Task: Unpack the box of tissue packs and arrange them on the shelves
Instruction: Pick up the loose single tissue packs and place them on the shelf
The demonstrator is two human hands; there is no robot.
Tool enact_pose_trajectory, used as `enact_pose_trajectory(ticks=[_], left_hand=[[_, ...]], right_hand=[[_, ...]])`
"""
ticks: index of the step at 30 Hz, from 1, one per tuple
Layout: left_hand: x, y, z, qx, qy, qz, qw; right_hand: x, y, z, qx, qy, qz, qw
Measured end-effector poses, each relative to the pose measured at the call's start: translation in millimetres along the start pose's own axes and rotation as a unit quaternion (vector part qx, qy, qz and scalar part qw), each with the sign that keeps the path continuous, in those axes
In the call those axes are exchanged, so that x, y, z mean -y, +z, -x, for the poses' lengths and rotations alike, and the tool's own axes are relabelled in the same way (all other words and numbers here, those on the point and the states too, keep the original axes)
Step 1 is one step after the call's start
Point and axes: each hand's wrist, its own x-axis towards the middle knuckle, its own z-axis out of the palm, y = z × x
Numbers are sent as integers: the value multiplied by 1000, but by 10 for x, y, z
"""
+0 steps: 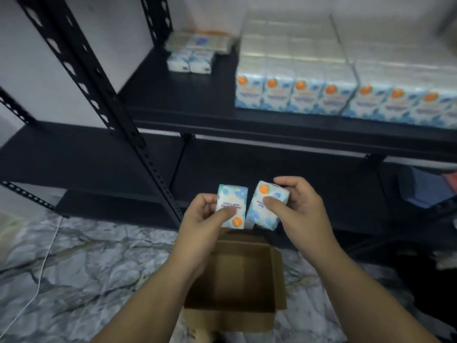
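An open brown cardboard box [237, 315] sits on the floor below me, its inside showing no packs. My left hand [205, 219] grips one small blue-and-white tissue pack [232, 201], orange dot at its lower end. My right hand [301, 211] grips a second tissue pack [268, 196], tilted, orange dot at its top. Both packs hover side by side above the box, in front of the black shelf [222, 115]. A long row of tissue packs [346, 100] stands stacked on that shelf's right half. A few more packs [190, 60] lie at its back left.
A black perforated upright [103, 100] of the rack slants down to the left of my hands. Lower dark shelves [74, 154] run behind the box. A white cable [42, 268] trails over the marble-patterned floor. Dark clutter sits at the lower right.
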Motion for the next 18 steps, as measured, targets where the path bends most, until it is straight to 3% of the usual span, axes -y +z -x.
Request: enact_pose_trajectory(ticks=[9,18], left_hand=[[-972,-802,-670,20,73,10,997],[-1582,-957,-1076,8,134,1,991]], right_hand=[[573,980,-520,-27,-43,-34,998],[1007,1379,-1008,-40,-126,2,991]])
